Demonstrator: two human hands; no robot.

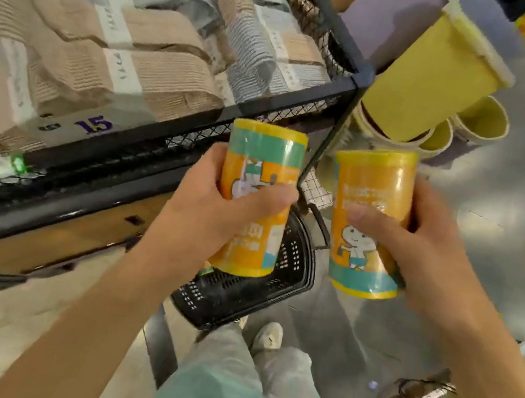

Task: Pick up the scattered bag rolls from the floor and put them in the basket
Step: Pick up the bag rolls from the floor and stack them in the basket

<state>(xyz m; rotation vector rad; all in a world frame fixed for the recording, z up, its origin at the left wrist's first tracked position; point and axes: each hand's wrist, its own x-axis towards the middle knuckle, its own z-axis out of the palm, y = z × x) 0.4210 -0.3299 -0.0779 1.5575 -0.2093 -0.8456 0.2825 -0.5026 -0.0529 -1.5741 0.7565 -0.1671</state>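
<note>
Both forearms reached forward, each hand wrapped around 1 upright orange bag roll. Left hand gripped the left roll, thumb across its front; right hand gripped the right roll likewise. Below them, a black basket sat on the floor beside a shelf.

The two cylindrical plastic-wrapped bag rolls, left roll and right roll, are orange with yellow ends, a teal band and a white cartoon figure. The perforated plastic basket is black, as is the wire-mesh metal shelf frame, which bears a purple "15". The shelved folded-paper packs are beige and grey with white bands; the nested paper cups are yellow.
</note>
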